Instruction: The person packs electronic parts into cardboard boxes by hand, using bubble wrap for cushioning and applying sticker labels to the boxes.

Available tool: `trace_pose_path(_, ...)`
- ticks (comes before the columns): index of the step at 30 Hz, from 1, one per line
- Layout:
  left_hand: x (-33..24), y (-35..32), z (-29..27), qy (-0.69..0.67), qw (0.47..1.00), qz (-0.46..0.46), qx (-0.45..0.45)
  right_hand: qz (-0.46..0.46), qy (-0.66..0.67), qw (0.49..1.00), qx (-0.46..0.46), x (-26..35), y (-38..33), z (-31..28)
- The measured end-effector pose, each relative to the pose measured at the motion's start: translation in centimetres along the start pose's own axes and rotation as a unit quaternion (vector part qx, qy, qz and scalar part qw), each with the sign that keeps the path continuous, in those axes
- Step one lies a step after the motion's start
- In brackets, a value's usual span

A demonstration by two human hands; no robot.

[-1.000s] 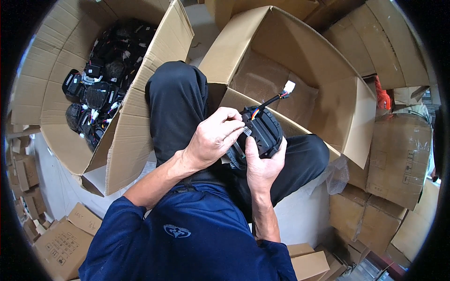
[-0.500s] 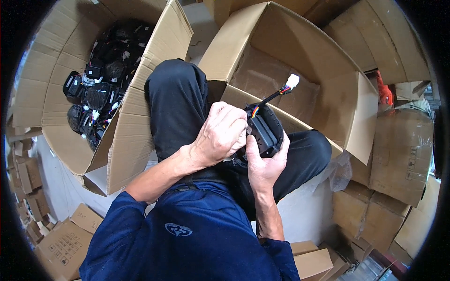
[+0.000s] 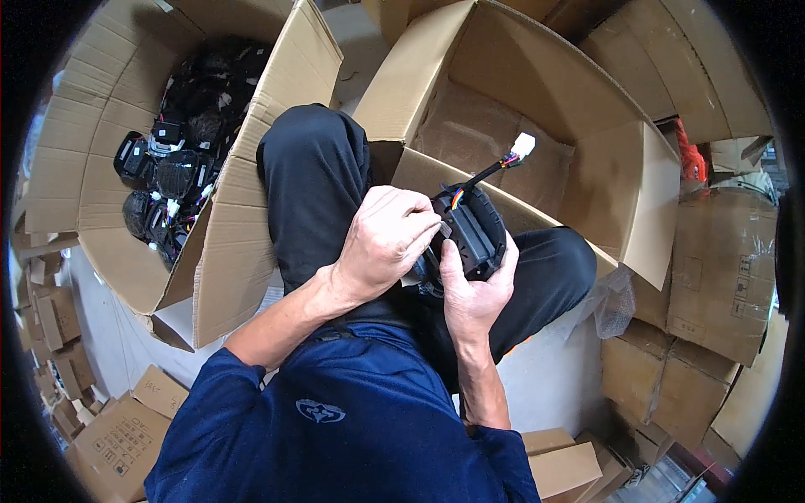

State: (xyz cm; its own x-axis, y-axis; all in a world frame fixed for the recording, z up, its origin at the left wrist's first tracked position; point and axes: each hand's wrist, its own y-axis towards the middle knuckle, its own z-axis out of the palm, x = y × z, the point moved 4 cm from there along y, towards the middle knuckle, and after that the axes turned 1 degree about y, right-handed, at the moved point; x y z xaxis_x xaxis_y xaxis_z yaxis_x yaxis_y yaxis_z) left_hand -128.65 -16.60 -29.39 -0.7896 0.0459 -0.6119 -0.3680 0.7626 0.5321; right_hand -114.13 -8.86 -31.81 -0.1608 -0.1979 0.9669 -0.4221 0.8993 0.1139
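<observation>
My right hand (image 3: 478,293) grips a black plastic electronic unit (image 3: 475,238) by its lower edge, thumb across its face and fingers behind. From the unit's top runs a short cable with coloured wires (image 3: 493,172), ending in a white connector (image 3: 523,146). My left hand (image 3: 387,235) is closed in a pinch at the unit's left side. Its fingertips are beside a small grey label-like patch (image 3: 445,228); whether they hold it is too small to tell. The unit is held over my lap, between my knees.
An open carton (image 3: 220,251) at left holds several similar black units (image 3: 174,173) with white connectors. Ahead to the right stands another open carton (image 3: 579,101) with plastic film (image 3: 486,126) at its bottom. Closed cartons (image 3: 723,268) are stacked at right; bubble wrap (image 3: 619,305) lies beside my knee.
My left hand has shifted slightly left and its fingertips have drawn up along the unit's side, uncovering more of the grey patch. The right hand keeps the same hold.
</observation>
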Motion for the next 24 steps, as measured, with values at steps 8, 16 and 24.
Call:
trace_pose_path(8,-0.2,0.5,0.8,0.032,0.996,0.086,-0.018,-0.119,-0.061,0.991,0.012,0.3,-0.1,-0.2)
trace_pose_path(16,0.5,-0.7,1.3,-0.011,0.998,0.060,-0.014,0.035,0.046,0.998,0.025,-0.4,-0.3,0.0)
trace_pose_path(24,0.7,-0.7,0.6,-0.044,0.999,0.029,-0.006,0.057,0.081,0.995,0.019,-0.2,0.2,-0.4)
